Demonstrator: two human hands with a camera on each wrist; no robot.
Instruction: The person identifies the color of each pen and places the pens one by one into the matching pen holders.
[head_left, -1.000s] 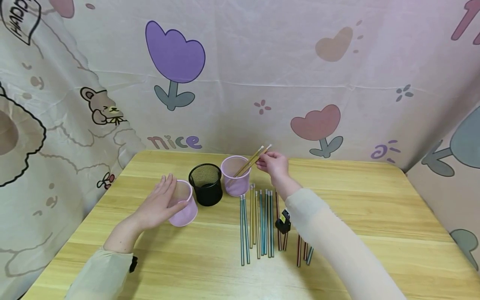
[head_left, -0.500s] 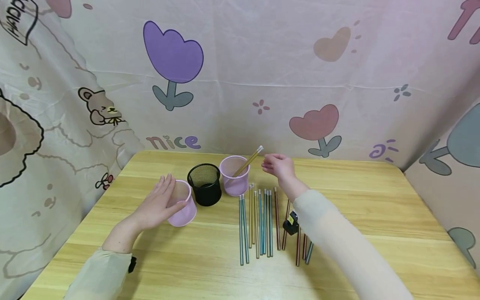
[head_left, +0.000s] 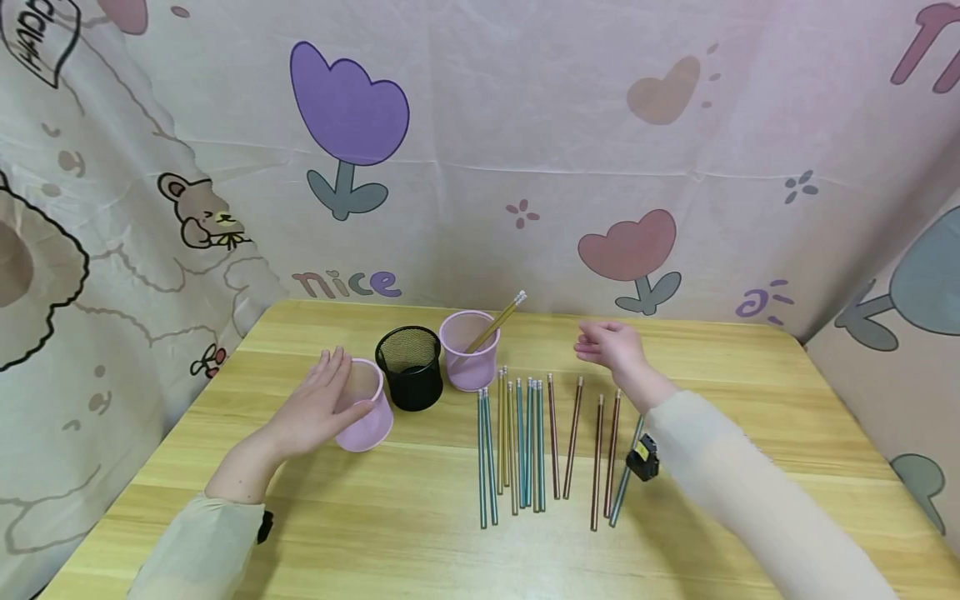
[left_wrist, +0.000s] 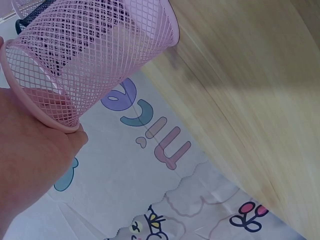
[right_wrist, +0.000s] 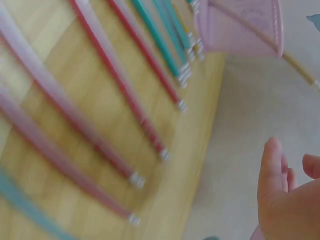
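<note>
My left hand rests over the rim of the near pink mesh pen cup, its fingers straight and its thumb across the front. In the left wrist view that cup fills the upper left, and most of the fingers are hidden. My right hand, holding nothing, hovers above the back of the table, its fingers loosely bent. Gold pencils lean in the far pink cup. Nearest below my right hand lie dark red pencils and a blue one, erasers pointing away.
A black mesh pen cup stands between the two pink ones. Blue pencils and gold pencils lie side by side in the middle of the wooden table. A printed cloth hangs right behind the table's back edge.
My right hand let go of a gold pencil at the far pink cup, then moved off to the right, uncovering the red pencils. My left hand has stayed on the near cup.
</note>
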